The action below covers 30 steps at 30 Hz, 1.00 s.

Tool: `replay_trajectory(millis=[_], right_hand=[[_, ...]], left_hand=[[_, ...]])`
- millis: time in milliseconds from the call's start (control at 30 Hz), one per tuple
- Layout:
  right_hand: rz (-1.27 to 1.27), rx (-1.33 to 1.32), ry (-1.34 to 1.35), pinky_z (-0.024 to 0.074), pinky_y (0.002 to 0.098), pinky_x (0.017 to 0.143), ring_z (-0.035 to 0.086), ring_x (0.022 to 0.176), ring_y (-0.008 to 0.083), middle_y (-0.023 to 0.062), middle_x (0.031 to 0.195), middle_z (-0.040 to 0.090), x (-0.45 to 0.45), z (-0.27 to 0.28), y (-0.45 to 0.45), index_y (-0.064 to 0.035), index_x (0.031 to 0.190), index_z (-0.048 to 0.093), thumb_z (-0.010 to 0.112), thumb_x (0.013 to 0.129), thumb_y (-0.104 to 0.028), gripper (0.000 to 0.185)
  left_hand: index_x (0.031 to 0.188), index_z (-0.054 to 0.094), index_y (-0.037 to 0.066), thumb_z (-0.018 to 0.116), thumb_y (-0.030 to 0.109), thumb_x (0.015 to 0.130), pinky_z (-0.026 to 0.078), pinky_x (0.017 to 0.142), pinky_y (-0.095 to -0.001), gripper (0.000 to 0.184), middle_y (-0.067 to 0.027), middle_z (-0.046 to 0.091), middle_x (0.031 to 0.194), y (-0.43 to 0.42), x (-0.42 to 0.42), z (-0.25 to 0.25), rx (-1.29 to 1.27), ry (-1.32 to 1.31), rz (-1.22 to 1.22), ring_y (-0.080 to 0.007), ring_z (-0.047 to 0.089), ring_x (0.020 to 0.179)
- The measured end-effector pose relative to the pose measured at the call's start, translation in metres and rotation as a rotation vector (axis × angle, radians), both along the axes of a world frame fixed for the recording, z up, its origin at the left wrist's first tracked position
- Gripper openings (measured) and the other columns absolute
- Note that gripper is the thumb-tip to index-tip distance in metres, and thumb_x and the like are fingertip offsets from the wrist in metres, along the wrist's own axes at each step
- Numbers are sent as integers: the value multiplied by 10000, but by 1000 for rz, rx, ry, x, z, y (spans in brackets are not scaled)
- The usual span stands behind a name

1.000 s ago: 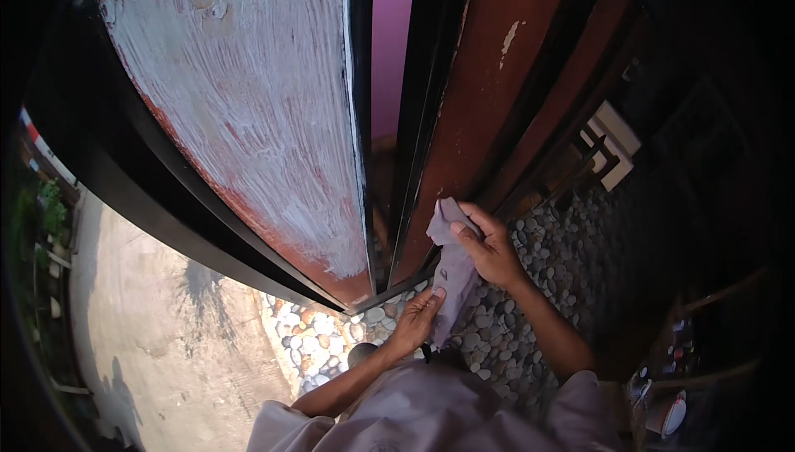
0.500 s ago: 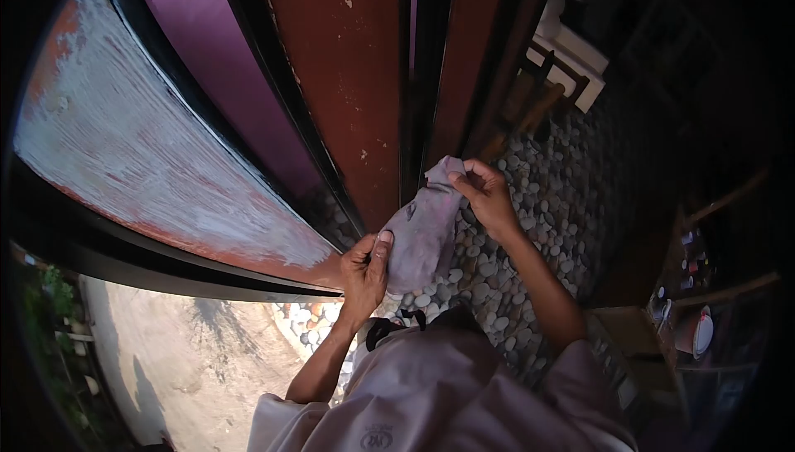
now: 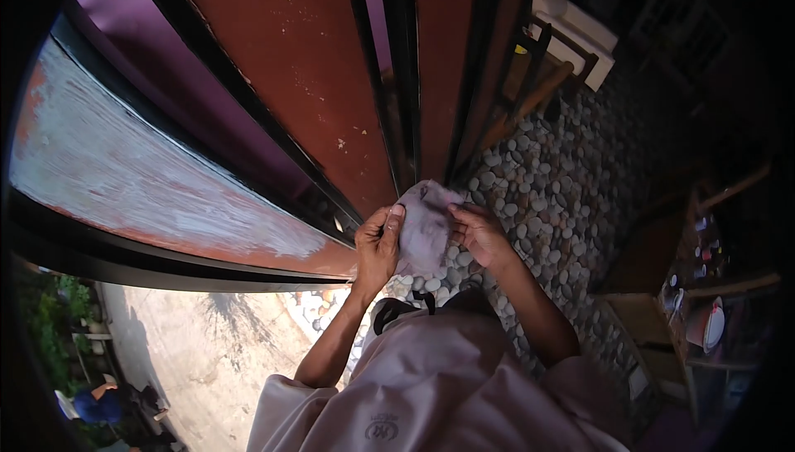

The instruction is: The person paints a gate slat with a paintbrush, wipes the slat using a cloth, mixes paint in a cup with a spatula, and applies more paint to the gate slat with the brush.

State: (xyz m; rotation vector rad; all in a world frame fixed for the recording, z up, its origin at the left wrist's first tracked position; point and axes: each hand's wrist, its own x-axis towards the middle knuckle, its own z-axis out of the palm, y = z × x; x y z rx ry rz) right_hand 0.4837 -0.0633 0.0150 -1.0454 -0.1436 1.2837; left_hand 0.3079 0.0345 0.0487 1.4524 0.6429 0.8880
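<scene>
A pale, stained cloth (image 3: 424, 233) hangs between my two hands, in front of my chest. My left hand (image 3: 378, 245) pinches its left edge between thumb and fingers. At the cloth's right edge is my right hand (image 3: 480, 233), its fingers bent and slightly apart, the fingertips touching the fabric. Beyond the hands rise tall red-brown panels (image 3: 290, 63) with black edges. On the left, another panel (image 3: 149, 162) carries streaky whitish paint over red-brown.
Pebbled flooring (image 3: 555, 195) runs along the right. A wooden shelf unit (image 3: 646, 311) stands at lower right, with a white-rimmed container (image 3: 705, 325) and small items. A white bench-like object (image 3: 580, 38) is at upper right. Sunlit paving (image 3: 199, 353) and a person (image 3: 98, 405) are at lower left.
The view has turned right, so the whitish panel shifted left. The cloth is gathered smaller and turned. My right hand has loosened from its pinch and moved lower. A person appears at lower left.
</scene>
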Motion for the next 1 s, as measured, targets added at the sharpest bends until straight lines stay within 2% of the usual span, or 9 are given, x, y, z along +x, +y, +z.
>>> replay_trajectory(millis=[133, 300, 433, 533, 600, 633, 733, 867, 1000], right_hand=[[-29, -72, -65, 533, 276, 667, 640, 745, 132, -2, 817, 645, 14, 4, -6, -125, 902, 644, 732, 866, -183, 111], [90, 25, -147, 480, 273, 878, 610, 957, 102, 11, 990, 644, 1, 12, -3, -84, 1053, 611, 683, 879, -106, 189], [169, 116, -87, 505, 278, 876, 635, 987, 139, 46, 1075, 654, -2, 19, 1, -14, 1201, 567, 640, 892, -32, 318], [219, 108, -204, 496, 255, 864, 642, 943, 127, 48, 1037, 657, -11, 24, 1, -17, 1063, 642, 662, 877, -14, 187], [126, 69, -556, 479, 260, 834, 626, 936, 124, 52, 1006, 651, -26, 27, 0, -15, 919, 675, 723, 832, -25, 100], [-38, 109, -1163, 458, 276, 810, 588, 1017, 162, 95, 1064, 620, -32, 34, 0, -8, 846, 668, 775, 779, -41, 131], [-340, 163, -1769, 355, 446, 996, 499, 1174, 319, 154, 1285, 525, -55, 83, 2, -24, 821, 651, 786, 739, -116, 182], [-223, 277, -1751, 231, 509, 1096, 597, 1083, 295, 110, 1055, 653, -72, 89, 18, -59, 931, 617, 719, 793, -122, 182], [-280, 364, -1680, 330, 467, 1039, 654, 880, 269, 94, 927, 679, -85, 99, 33, -55, 975, 620, 697, 817, -72, 177]], left_hand=[[938, 663, -21, 565, 234, 1000, 392, 698, -205, 280, 53, 559, 787, 2, -3, -20, -8, 8, 77, -40, 440, 768], [957, 669, -22, 562, 229, 1002, 400, 718, -208, 277, 49, 571, 801, -10, -5, -25, -63, 42, 87, -44, 460, 781], [981, 673, -23, 571, 233, 997, 409, 740, -220, 276, 41, 587, 838, -6, -9, -36, -62, -13, 85, -52, 471, 809], [990, 678, -23, 580, 232, 992, 411, 754, -230, 274, 22, 596, 852, -3, -14, -50, -178, -31, 121, -61, 478, 825], [977, 683, -23, 595, 234, 982, 413, 757, -240, 272, 1, 604, 836, -3, -16, -55, -115, -40, 179, -78, 488, 814], [972, 684, -25, 601, 232, 977, 414, 755, -242, 270, -4, 602, 829, -2, -19, -60, -115, -31, 206, -85, 491, 807], [971, 685, -20, 625, 226, 960, 420, 751, -249, 253, -20, 599, 811, -1, -25, -60, -49, 17, 254, -101, 499, 794], [975, 675, 5, 677, 199, 921, 444, 738, -265, 201, -48, 607, 782, -6, -19, -36, 124, 32, 486, -117, 523, 794], [996, 635, 9, 673, 197, 922, 480, 729, -276, 205, -73, 617, 897, -22, -35, -24, -34, 2, 369, -130, 565, 792]])
